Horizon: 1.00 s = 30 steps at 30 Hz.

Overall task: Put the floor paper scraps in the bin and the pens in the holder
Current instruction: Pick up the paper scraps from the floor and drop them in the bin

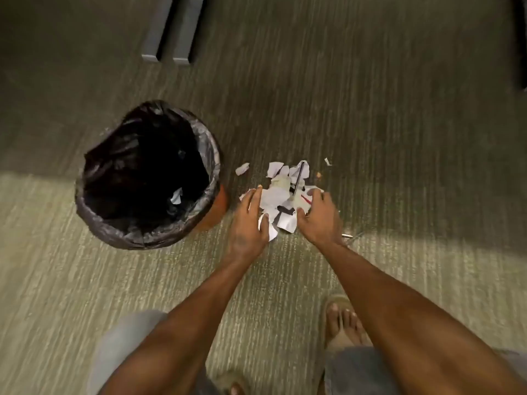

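Note:
A heap of white paper scraps (278,195) lies on the carpet just right of the bin (94,220), which is lined with a black bag and holds a few scraps. A dark pen (299,176) lies across the heap, and a red pen (306,199) peeks out near my right fingers. My left hand (251,223) rests on the heap's left side, fingers spread over the paper. My right hand (319,215) presses on the heap's right side, fingers curled over scraps. One loose scrap (242,168) sits apart at the left. No pen holder is in view.
Two grey furniture legs (168,29) stand at the back. A small scrap (328,161) and a thin stick-like thing (348,236) lie right of the heap. My sandalled foot (342,317) is planted near the bottom right.

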{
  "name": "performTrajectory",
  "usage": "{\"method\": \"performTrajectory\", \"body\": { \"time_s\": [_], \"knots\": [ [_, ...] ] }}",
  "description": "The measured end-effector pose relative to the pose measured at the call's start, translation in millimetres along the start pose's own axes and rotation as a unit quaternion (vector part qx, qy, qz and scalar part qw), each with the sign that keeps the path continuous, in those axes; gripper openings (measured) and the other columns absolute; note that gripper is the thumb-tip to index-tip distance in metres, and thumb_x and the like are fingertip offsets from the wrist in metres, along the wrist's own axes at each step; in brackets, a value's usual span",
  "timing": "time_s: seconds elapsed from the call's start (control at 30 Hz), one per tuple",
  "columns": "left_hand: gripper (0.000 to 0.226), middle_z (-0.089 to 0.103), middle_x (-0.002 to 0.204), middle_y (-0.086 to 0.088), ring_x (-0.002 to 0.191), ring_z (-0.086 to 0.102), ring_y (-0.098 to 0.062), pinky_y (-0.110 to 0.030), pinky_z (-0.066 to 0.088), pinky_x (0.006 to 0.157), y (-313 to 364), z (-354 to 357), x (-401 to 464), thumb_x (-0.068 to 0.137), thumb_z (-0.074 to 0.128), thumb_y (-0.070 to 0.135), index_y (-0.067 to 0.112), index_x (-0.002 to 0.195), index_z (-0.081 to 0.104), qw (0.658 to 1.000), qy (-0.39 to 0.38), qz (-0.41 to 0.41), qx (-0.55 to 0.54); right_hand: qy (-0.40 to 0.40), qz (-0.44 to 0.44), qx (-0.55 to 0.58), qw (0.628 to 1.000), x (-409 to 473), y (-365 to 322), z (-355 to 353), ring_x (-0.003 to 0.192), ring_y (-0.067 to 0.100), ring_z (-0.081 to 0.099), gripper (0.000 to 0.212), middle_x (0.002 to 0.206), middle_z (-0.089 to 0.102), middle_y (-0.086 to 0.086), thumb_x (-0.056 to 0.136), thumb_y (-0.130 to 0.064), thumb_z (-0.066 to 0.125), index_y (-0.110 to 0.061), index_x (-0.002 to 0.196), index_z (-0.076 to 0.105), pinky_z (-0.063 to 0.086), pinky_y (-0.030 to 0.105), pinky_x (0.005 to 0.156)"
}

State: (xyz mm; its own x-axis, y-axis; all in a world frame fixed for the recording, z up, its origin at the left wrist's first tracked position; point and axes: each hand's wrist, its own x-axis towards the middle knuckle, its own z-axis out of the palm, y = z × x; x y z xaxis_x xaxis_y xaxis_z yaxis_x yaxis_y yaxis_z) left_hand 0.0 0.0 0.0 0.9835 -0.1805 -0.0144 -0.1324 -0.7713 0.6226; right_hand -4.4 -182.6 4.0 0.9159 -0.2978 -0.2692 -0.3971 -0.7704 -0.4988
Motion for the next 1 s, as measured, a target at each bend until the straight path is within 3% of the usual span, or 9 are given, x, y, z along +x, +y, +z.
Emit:
{"method": "performTrajectory", "body": {
  "time_s": [0.13,0.23,0.3,0.43,0.57,0.67,0.8,0.9,1.0],
  "knots": [
    [0.063,0.037,0.163,-0.006,0.15,0.035,-0.021,-0.032,0.034,0.12,-46,35,-1,0.099,0.056,0.023,0.012,0.157,0.034,1.0,-0.011,-0.007,0.016,-0.038,-0.044,-0.068,0.996,3,24,55,0.119,0.034,0.059,0.067,0.136,0.054,0.011,0.082,-0.05,0.069,-0.022,0.139,0.048,0.055,0.044,0.092],
    [0.073,0.035,0.163,-0.008,0.151,0.033,-0.025,-0.039,0.036,0.12,-77,60,-6,0.094,0.062,0.031,0.015,0.158,0.032,0.998,-0.046,-0.006,0.036,-0.04,-0.067,-0.115,0.99,13,36,86,0.129,0.034,0.053,0.071,0.145,0.049,0.013,0.082,-0.044,0.074,-0.029,0.145,0.045,0.052,0.044,0.097],
    [0.085,0.033,0.164,-0.007,0.152,0.03,-0.03,-0.047,0.036,0.119,-94,71,-8,0.087,0.068,0.042,0.019,0.158,0.028,0.993,-0.096,-0.023,0.058,-0.049,-0.069,-0.117,0.989,18,39,97,0.131,0.035,0.051,0.066,0.146,0.048,0.014,0.085,-0.036,0.074,-0.031,0.145,0.046,0.052,0.045,0.099],
    [0.099,0.02,0.168,-0.01,0.154,0.022,-0.035,-0.051,0.031,0.12,-108,85,-16,0.082,0.072,0.056,0.027,0.161,0.02,0.974,-0.185,-0.068,0.111,-0.044,-0.072,-0.09,0.992,21,44,114,0.119,0.033,0.058,0.044,0.133,0.055,0.01,0.089,-0.028,0.069,-0.021,0.131,0.061,0.054,0.043,0.091],
    [0.084,0.021,0.167,-0.007,0.149,0.031,-0.031,-0.049,0.037,0.116,-110,93,-23,0.083,0.072,0.055,0.034,0.155,0.035,0.976,-0.182,-0.063,0.107,0.012,-0.051,-0.015,0.998,16,45,122,0.105,0.027,0.064,0.034,0.121,0.062,0.007,0.086,-0.028,0.073,-0.013,0.117,0.072,0.052,0.035,0.086],
    [0.07,0.027,0.163,-0.005,0.142,0.037,-0.03,-0.047,0.042,0.109,-110,100,-24,0.081,0.074,0.053,0.032,0.144,0.049,0.975,-0.17,-0.061,0.125,0.071,-0.01,0.094,0.993,7,41,124,0.09,0.018,0.061,0.031,0.103,0.066,0.004,0.079,-0.035,0.082,-0.012,0.099,0.076,0.04,0.024,0.076],
    [0.044,0.041,0.152,-0.004,0.126,0.051,-0.03,-0.043,0.051,0.097,-108,106,-24,0.082,0.074,0.023,0.024,0.124,0.061,0.983,-0.125,-0.068,0.115,0.157,0.072,0.21,0.962,-9,39,127,0.083,0.014,0.064,0.024,0.086,0.071,-0.001,0.078,-0.039,0.083,-0.018,0.076,0.072,0.046,0.029,0.074],
    [0.022,0.06,0.127,-0.005,0.111,0.059,-0.029,-0.042,0.054,0.089,-110,106,-26,0.078,0.071,0.005,0.015,0.096,0.065,0.991,-0.095,-0.077,0.06,0.163,0.115,0.273,0.941,-20,41,128,0.084,0.017,0.067,0.013,0.085,0.073,-0.002,0.078,-0.02,0.083,-0.015,0.079,0.07,0.054,0.037,0.082],
    [0.024,0.065,0.105,-0.001,0.098,0.064,-0.022,-0.036,0.054,0.084,-105,98,-27,0.074,0.075,-0.001,0.018,0.082,0.062,0.992,-0.076,-0.104,-0.013,0.146,0.123,0.26,0.946,-28,43,132,0.081,0.019,0.066,0.018,0.084,0.07,-0.005,0.077,-0.01,0.079,-0.016,0.091,0.07,0.055,0.037,0.077]
  ]
}}
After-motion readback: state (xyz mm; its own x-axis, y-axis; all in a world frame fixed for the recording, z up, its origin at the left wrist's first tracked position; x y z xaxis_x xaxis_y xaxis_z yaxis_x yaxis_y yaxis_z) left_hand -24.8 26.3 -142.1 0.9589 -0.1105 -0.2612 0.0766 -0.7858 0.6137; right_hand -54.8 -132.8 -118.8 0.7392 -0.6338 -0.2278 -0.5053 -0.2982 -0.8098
